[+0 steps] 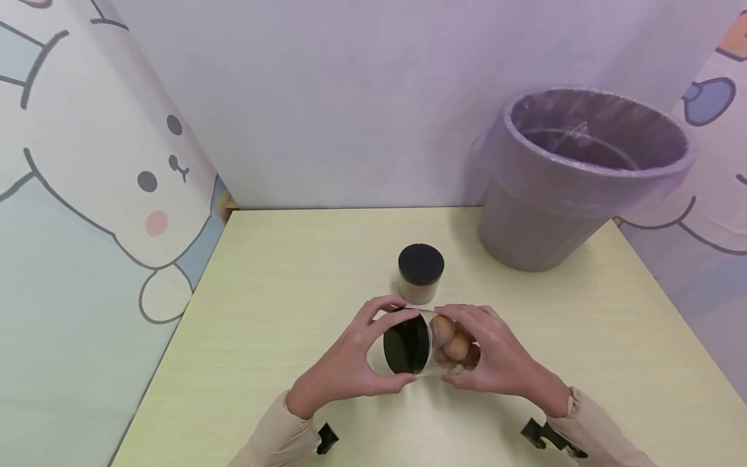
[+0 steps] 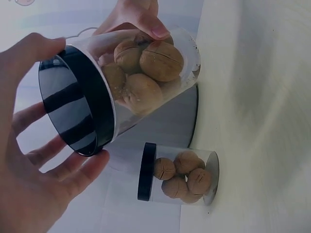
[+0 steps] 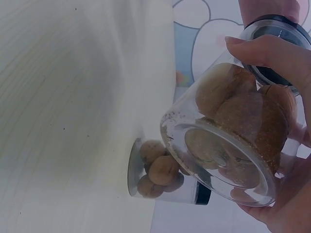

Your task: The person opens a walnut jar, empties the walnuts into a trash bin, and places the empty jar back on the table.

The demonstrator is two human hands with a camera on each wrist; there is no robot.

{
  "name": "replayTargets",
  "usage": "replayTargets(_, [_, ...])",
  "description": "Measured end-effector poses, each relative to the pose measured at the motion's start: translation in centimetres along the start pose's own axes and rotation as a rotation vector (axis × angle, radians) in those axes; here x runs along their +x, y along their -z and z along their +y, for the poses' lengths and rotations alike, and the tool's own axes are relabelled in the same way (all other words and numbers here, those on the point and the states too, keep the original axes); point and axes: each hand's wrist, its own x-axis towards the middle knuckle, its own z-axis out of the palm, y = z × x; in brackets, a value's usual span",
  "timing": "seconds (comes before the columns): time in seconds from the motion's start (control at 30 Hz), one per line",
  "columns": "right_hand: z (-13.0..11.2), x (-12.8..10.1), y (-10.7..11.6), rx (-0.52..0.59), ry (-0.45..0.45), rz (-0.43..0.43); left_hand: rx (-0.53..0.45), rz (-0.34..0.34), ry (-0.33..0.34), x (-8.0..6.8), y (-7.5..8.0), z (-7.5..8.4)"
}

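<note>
A clear jar of walnuts (image 1: 449,347) (image 2: 146,77) (image 3: 233,136) is held on its side above the table, its black lid (image 1: 406,346) (image 2: 77,102) pointing left. My left hand (image 1: 356,357) (image 2: 34,184) curls its thumb and fingers around the lid's rim. My right hand (image 1: 496,357) (image 3: 286,194) grips the glass body from the right. A second, matching jar with a black lid (image 1: 420,274) (image 2: 177,178) (image 3: 165,172) stands upright just behind the hands.
A grey bin with a plastic liner (image 1: 574,175) stands at the back right of the pale wooden table (image 1: 280,311). Cartoon-printed screens (image 1: 87,194) wall in both sides, and a plain wall runs behind.
</note>
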Motion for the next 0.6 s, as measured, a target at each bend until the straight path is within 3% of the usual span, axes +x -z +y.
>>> replayTargets(0.27, [-0.03, -0.03, 0.08, 0.014, -0.032, -0.032, 0.013, 0.032, 0.025, -0.09, -0.19, -0.09])
replayTargets(0.43, [-0.13, 0.03, 0.16, 0.016, -0.047, -0.047, 0.03, 0.008, 0.052, -0.18, 0.1, 0.16])
replayTargets(0.6, [-0.17, -0.01, 0.14, 0.015, -0.041, -0.037, 0.046, -0.042, -0.008, -0.34, 0.73, 0.31])
